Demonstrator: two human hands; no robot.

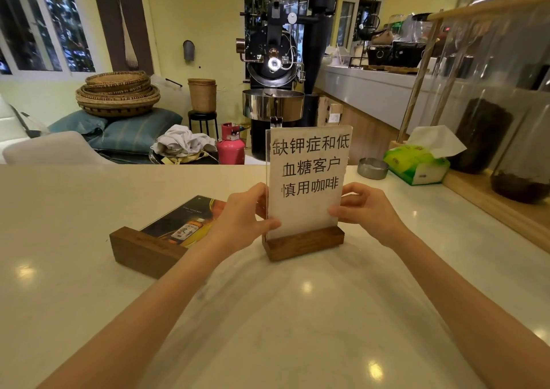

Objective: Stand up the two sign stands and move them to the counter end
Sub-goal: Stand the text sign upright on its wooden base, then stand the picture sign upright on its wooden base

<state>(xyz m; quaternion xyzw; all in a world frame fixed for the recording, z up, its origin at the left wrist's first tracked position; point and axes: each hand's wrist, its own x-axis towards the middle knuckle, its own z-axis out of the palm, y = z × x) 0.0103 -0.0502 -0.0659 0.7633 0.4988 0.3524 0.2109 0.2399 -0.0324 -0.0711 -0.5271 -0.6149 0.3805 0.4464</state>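
White counter (89, 269) — upright sign stand (306, 180) gripped between left hand (238, 213) and right hand (366, 207).

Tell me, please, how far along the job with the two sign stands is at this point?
About halfway through the standing-up. Done: the white text sign stand is upright on its wooden base on the counter. In hand: the left hand and right hand grip its panel edges. Left: the dark poster sign stand lies flat beside it, and neither stand appears to be at the counter end.
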